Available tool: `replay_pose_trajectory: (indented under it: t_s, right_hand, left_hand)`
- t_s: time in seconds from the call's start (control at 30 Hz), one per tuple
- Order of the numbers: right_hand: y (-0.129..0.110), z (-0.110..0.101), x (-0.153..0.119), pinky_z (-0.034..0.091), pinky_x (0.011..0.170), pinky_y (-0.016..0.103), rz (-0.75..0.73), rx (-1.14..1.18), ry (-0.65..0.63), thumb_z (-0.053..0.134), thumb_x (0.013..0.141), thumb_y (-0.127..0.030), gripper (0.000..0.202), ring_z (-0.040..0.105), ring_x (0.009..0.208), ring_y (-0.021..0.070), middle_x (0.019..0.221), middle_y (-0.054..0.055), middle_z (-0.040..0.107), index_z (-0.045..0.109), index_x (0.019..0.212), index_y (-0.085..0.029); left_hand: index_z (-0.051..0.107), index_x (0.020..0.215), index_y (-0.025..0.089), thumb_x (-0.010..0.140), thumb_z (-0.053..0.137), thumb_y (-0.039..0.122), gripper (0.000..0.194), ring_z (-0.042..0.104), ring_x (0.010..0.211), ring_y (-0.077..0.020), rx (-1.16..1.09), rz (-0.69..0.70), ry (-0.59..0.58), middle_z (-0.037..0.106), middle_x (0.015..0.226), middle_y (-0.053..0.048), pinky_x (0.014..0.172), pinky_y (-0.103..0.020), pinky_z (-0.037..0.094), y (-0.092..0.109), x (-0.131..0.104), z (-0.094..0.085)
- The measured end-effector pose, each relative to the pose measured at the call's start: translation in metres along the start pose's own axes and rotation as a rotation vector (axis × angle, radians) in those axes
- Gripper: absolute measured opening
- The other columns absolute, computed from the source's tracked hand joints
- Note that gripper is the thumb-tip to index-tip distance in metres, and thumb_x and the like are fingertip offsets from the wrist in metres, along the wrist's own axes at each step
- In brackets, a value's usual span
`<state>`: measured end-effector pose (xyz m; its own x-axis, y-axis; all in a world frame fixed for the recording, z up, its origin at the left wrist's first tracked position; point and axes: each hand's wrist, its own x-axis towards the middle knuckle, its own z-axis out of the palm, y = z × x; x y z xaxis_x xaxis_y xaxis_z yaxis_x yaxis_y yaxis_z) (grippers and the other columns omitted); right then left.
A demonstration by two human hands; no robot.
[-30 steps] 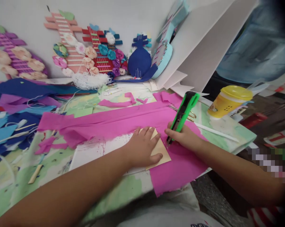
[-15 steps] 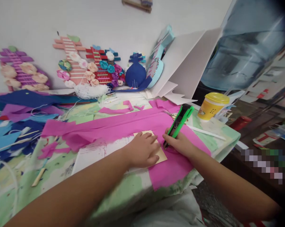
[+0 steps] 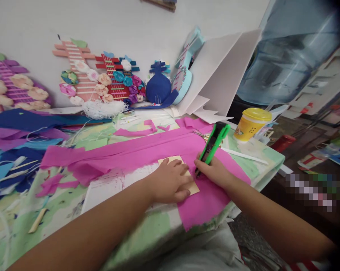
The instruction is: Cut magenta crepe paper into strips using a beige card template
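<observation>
My left hand [image 3: 168,182] lies flat with fingers stretched out, pressing on a small tan card [image 3: 194,189]. Beneath the card spreads a long bright pink sheet of cloth or crepe paper [image 3: 202,212], partly over a white board [image 3: 100,194] with dark scratch marks. Just right of the card, my right hand [image 3: 215,172] grips a green and black utility knife [image 3: 215,141], held upright with its lower end at the pink sheet by the card's right edge. The blade itself is too small to make out. Scissors [image 3: 206,137] lie on the sheet behind the knife.
A yellow-lidded cup [image 3: 251,124] stands at the table's right end, beside a white strip [image 3: 244,156]. Blue and purple scraps [image 3: 23,150] pile up at left. Decorated lute-shaped crafts [image 3: 158,88] and folded white boards [image 3: 215,71] lean at the back.
The view has shifted slightly, so the background sits a little further left. Both hands keep nearly the same place on the card and the knife.
</observation>
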<state>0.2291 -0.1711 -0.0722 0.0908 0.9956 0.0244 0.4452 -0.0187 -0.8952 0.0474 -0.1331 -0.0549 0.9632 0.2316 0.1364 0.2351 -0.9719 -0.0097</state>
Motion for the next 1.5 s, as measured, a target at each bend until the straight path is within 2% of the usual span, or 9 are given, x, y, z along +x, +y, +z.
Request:
replay_pose_trajectory:
  t_s: [0.17, 0.4, 0.6, 0.87, 1.13, 1.37, 1.5]
  right_hand:
    - [-0.001, -0.004, 0.002, 0.041, 0.056, 0.024, 0.040, 0.031, -0.003, 0.047, 0.073, -0.036, 0.023, 0.052, 0.055, 0.0128, 0.055, 0.000, 0.054, 0.048, 0.060, -0.017]
    - [-0.001, -0.006, 0.010, 0.036, 0.054, 0.023, 0.047, 0.028, -0.055, 0.050, 0.070, -0.050, 0.034, 0.043, 0.054, 0.0098, 0.057, -0.003, 0.046, 0.046, 0.063, -0.017]
    - [-0.005, -0.006, 0.010, 0.038, 0.056, 0.024, 0.035, -0.009, -0.142, 0.050, 0.069, -0.054, 0.038, 0.047, 0.057, 0.0115, 0.059, 0.000, 0.051, 0.048, 0.063, -0.016]
    - [-0.007, -0.002, 0.008, 0.035, 0.052, 0.024, 0.005, -0.175, -0.074, 0.048, 0.071, -0.049, 0.034, 0.044, 0.053, 0.0115, 0.052, -0.002, 0.049, 0.045, 0.057, -0.018]
    - [-0.005, 0.003, -0.001, 0.029, 0.048, 0.024, -0.087, -0.296, -0.029, 0.045, 0.072, -0.044, 0.031, 0.037, 0.048, 0.0092, 0.049, -0.004, 0.038, 0.037, 0.055, -0.019]
    - [-0.004, -0.001, 0.002, 0.033, 0.051, 0.024, -0.052, -0.161, -0.038, 0.051, 0.068, -0.051, 0.037, 0.042, 0.051, 0.0101, 0.050, -0.004, 0.043, 0.041, 0.055, -0.018]
    - [-0.002, -0.005, 0.002, 0.035, 0.052, 0.024, 0.000, 0.012, 0.030, 0.051, 0.068, -0.052, 0.036, 0.043, 0.052, 0.0102, 0.053, -0.003, 0.046, 0.046, 0.060, -0.017]
  left_hand:
    - [0.054, 0.099, 0.021, 0.078, 0.046, 0.037, 0.028, 0.045, 0.094, -0.0243, -0.022, 0.041, -0.018, 0.053, 0.102, -0.007, 0.081, -0.039, 0.031, 0.000, 0.002, -0.001]
    - [0.054, 0.099, 0.019, 0.075, 0.046, 0.032, 0.028, 0.047, 0.092, -0.0231, -0.074, 0.065, -0.004, 0.055, 0.103, -0.007, 0.082, -0.037, 0.031, -0.001, 0.003, 0.001]
    - [0.054, 0.098, 0.019, 0.073, 0.047, 0.032, 0.029, 0.047, 0.092, -0.0234, -0.096, 0.062, -0.018, 0.055, 0.103, -0.006, 0.081, -0.037, 0.032, -0.002, 0.003, 0.001]
    - [0.053, 0.104, 0.018, 0.073, 0.047, 0.035, 0.035, 0.046, 0.093, -0.0240, -0.116, 0.045, -0.004, 0.055, 0.105, -0.006, 0.084, -0.039, 0.031, -0.002, 0.002, 0.004]
    - [0.056, 0.095, 0.016, 0.072, 0.048, 0.034, 0.030, 0.047, 0.092, -0.0240, -0.125, 0.026, 0.016, 0.057, 0.098, -0.007, 0.085, -0.038, 0.031, -0.001, 0.002, 0.005]
    - [0.053, 0.104, 0.018, 0.074, 0.047, 0.034, 0.035, 0.046, 0.096, -0.0241, -0.102, 0.040, 0.006, 0.055, 0.106, -0.006, 0.086, -0.038, 0.030, -0.001, 0.001, 0.004]
    - [0.051, 0.108, 0.019, 0.075, 0.047, 0.035, 0.037, 0.046, 0.097, -0.0233, -0.091, 0.049, 0.010, 0.053, 0.109, -0.006, 0.085, -0.038, 0.031, -0.002, 0.001, 0.004]
